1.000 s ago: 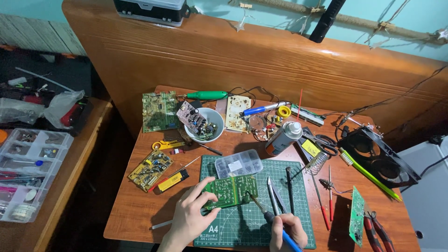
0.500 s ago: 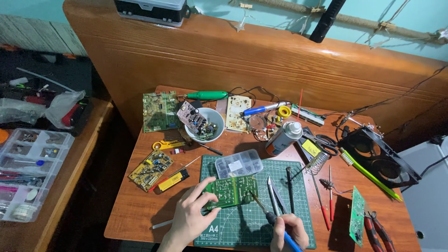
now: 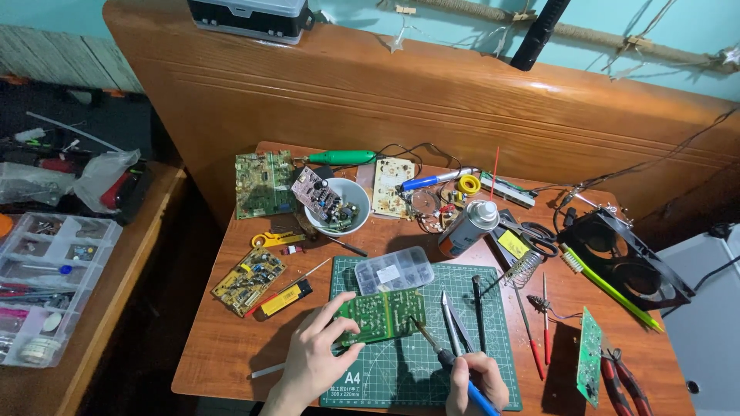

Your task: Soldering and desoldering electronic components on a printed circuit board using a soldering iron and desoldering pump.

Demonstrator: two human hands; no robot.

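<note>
The green circuit board (image 3: 380, 317), light, stiff and likely fragile, lies on the cutting mat (image 3: 401, 377), best held by its edges as the left hand (image 3: 316, 360) pinches it while the right hand (image 3: 476, 384) grips a soldering iron (image 3: 439, 356).

Soft, even light falls from above and slightly ahead, bright on the orange-brown wooden table (image 3: 231, 354) and green cutting mat (image 3: 493, 308). Short shadows fall toward the viewer. The picture is sharp, its left edge dimmer, with mild wide-angle bending.
</note>
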